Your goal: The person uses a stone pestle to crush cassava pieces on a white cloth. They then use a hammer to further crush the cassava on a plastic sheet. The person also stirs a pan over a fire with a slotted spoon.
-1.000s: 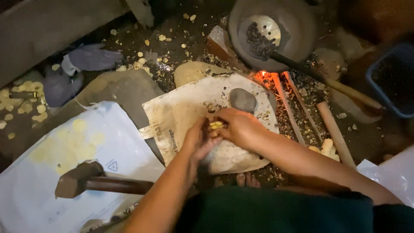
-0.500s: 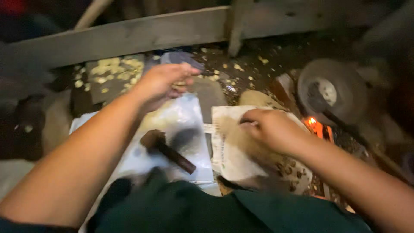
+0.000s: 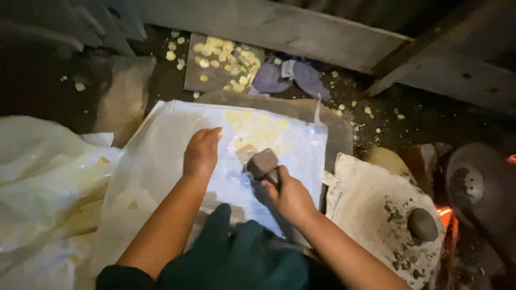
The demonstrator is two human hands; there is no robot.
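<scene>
My right hand point(image 3: 290, 194) grips a hammer just below its dark metal head point(image 3: 262, 163), which rests on a white plastic sheet point(image 3: 172, 145). My left hand point(image 3: 201, 153) lies flat, palm down, on the same sheet just left of the hammer head. Pale yellow flattened patches point(image 3: 257, 129) show through the sheet beyond both hands. The hammer's handle is hidden under my right hand and arm.
A dusty white sack point(image 3: 376, 198) with a dark round stone point(image 3: 422, 224) lies to the right, beside glowing embers point(image 3: 445, 213) and a dark pan point(image 3: 473, 185). Yellow flattened pieces point(image 3: 223, 56) sit on a slab at the back. Crumpled white plastic point(image 3: 43, 177) fills the left.
My view swung left from the sack to the plastic sheet. My right hand left the sack and took hold of the hammer. My left hand came back from the far pieces onto the sheet.
</scene>
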